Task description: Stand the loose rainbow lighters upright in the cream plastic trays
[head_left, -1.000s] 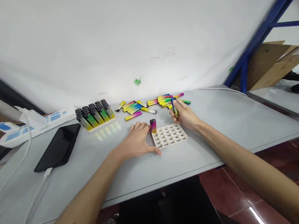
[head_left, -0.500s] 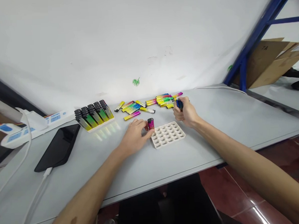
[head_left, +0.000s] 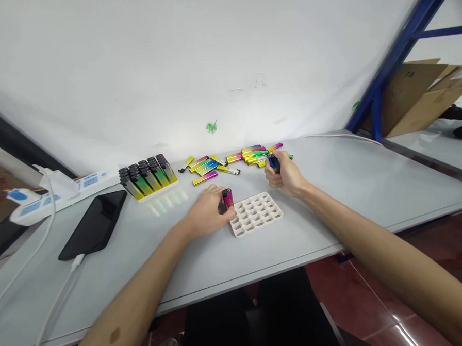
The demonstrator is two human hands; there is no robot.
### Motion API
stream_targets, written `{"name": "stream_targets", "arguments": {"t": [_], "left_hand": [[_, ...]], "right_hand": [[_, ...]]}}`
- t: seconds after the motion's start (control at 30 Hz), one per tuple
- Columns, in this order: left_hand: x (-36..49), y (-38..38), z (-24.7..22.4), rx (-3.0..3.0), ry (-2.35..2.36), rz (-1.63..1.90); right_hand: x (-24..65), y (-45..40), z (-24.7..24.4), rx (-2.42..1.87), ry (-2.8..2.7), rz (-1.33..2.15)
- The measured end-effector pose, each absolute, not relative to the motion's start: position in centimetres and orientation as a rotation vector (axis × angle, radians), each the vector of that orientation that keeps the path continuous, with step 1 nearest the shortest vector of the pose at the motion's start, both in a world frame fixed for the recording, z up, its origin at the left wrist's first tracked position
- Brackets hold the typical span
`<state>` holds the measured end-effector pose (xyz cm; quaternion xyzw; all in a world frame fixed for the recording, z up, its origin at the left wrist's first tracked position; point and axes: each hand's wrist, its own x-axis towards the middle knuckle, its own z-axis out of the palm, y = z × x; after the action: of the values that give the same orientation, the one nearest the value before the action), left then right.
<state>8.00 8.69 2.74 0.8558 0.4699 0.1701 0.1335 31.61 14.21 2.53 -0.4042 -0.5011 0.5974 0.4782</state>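
My left hand (head_left: 207, 211) is closed on a pink lighter (head_left: 227, 198), held upright at the back left corner of a white tray with square holes (head_left: 256, 214). Behind the tray's right side, my right hand (head_left: 283, 174) is closed round a blue lighter (head_left: 274, 164), mostly covered by the fingers. Loose shiny lighters in yellow, green, blue and pink (head_left: 206, 167) lie in a pile near the wall. To the left, a second white tray (head_left: 158, 192) holds rows of upright lighters with black tops.
A black phone (head_left: 94, 224) with a white cable lies on the left of the grey table (head_left: 331, 173). Behind it is a white power strip (head_left: 92, 182) with plugs. Cardboard boxes (head_left: 413, 96) stand beyond the blue frame (head_left: 388, 72) at the right.
The pink lighter in my left hand and the holed tray have shifted slightly left and toward me. My right hand has moved slightly left, still closed on the blue lighter.
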Motion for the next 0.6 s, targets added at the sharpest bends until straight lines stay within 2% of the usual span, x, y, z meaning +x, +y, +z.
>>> {"name": "stream_targets", "arguments": {"t": [0.27,0.5,0.6], "left_hand": [[7.9,8.8,2.5,2.485,1.375,0.499],[8.2,8.5,2.7,2.477,1.305,0.517],[8.4,8.4,2.7,2.481,1.249,0.519]], "right_hand": [[31.3,14.2,2.1,-0.966,-1.307,1.374],[31.2,13.5,2.2,-0.913,-1.695,1.232],[31.1,13.0,2.5,-0.848,-1.783,1.284]]}}
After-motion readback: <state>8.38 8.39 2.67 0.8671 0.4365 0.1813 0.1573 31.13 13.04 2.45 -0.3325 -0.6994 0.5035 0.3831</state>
